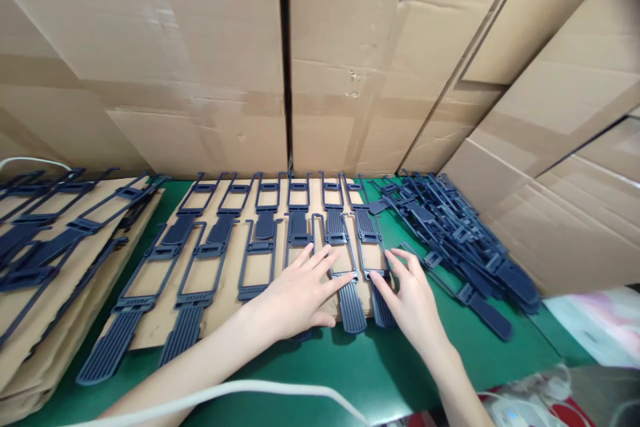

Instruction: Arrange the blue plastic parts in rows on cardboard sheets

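Observation:
Several dark blue plastic strap-like parts (203, 260) lie side by side in two rows on a brown cardboard sheet (227, 293) on a green table. My left hand (300, 293) lies flat and open on the sheet, fingers spread over one part. My right hand (407, 297) is open too, its fingertips touching the frame of the rightmost part (373, 263) in the near row. Neither hand grips anything.
A loose heap of the same blue parts (450, 233) lies to the right. At the left is a stack of cardboard sheets (45, 320) covered with parts. Big cardboard boxes (350, 60) wall the back and right. A white cable (240, 390) crosses the near edge.

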`<state>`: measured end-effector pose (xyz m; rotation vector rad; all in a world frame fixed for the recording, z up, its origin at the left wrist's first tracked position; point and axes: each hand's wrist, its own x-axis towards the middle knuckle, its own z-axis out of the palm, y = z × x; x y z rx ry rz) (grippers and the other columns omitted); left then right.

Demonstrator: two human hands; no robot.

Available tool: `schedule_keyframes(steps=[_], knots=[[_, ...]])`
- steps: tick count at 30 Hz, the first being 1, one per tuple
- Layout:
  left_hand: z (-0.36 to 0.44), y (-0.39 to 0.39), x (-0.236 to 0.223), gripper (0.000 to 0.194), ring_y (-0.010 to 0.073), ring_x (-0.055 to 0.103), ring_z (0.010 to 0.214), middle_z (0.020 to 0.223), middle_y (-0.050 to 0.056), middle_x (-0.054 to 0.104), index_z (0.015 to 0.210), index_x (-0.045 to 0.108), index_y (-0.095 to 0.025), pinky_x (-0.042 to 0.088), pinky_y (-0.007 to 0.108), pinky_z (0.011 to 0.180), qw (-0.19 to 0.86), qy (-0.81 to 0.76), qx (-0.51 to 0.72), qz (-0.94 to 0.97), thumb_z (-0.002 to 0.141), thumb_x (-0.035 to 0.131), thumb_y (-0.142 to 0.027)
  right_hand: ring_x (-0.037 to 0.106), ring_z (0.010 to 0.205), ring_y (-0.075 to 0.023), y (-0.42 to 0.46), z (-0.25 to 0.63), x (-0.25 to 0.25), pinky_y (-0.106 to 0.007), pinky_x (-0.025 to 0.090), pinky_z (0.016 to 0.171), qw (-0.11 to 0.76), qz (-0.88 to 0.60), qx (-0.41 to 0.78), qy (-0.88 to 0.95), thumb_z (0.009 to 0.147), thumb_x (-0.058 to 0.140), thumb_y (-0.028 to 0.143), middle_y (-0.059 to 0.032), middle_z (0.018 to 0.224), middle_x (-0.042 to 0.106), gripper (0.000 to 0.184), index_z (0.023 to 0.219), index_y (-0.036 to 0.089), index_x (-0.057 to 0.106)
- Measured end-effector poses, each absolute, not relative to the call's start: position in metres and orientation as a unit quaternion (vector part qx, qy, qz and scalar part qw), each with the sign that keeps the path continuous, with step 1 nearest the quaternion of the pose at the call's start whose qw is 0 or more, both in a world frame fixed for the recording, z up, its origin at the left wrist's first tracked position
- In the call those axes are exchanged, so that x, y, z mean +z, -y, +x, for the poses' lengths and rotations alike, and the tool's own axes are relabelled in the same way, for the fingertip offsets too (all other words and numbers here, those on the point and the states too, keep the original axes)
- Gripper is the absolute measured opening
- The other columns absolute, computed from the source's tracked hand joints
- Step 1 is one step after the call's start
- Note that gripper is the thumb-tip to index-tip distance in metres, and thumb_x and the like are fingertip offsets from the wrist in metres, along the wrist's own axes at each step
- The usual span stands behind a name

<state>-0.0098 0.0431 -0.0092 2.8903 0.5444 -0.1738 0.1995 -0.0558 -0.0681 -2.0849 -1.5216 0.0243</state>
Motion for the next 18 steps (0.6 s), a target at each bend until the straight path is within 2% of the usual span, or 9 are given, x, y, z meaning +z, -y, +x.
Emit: schedule_keyframes(steps=[6,11,15,18], knots=[[-0.011,-0.040,-0.006,0.070,0.0305,0.012,0.140,0.151,0.016,0.019,0.141,0.037,-0.026,0.015,0.053,0.112,0.110,-0.179,-0.026,0.977,0.080,0.062,-0.049,0.044,0.120,-0.0240,0.053,0.209,-0.070,-0.039,0.039,0.101,0.309,-0.759,0.054,0.571,0.088,0.046,0.051,-0.0111,0.128,0.045,0.050,0.123,0.017,0.050],[-0.013,-0.042,0.008,0.068,0.0317,0.014,0.140,0.150,0.018,0.020,0.140,0.039,-0.023,0.018,0.053,0.112,0.127,-0.177,-0.032,0.975,0.081,0.060,-0.049,0.048,0.117,-0.0191,0.038,0.236,-0.048,-0.035,0.042,0.097,0.348,-0.714,0.121,0.595,0.089,0.046,0.049,-0.0062,0.128,0.047,0.042,0.122,0.023,0.051],[-0.005,-0.061,0.021,0.064,0.0303,0.010,0.141,0.151,0.017,0.016,0.139,0.039,-0.023,0.017,0.049,0.113,0.113,-0.187,-0.021,0.976,0.084,0.057,-0.049,0.048,0.117,-0.0168,-0.002,0.252,-0.017,-0.032,0.038,0.101,0.387,-0.635,0.117,0.658,0.088,0.049,0.046,-0.0058,0.124,0.053,0.037,0.115,0.022,0.056],[0.010,-0.086,0.022,0.066,0.0290,0.010,0.141,0.151,0.018,0.016,0.141,0.038,-0.020,0.015,0.047,0.113,0.072,-0.199,-0.005,0.977,0.084,0.056,-0.050,0.048,0.120,-0.0177,-0.052,0.260,0.000,-0.032,0.034,0.104,0.386,-0.621,0.110,0.673,0.087,0.048,0.047,-0.0083,0.127,0.053,0.043,0.117,0.018,0.057]])
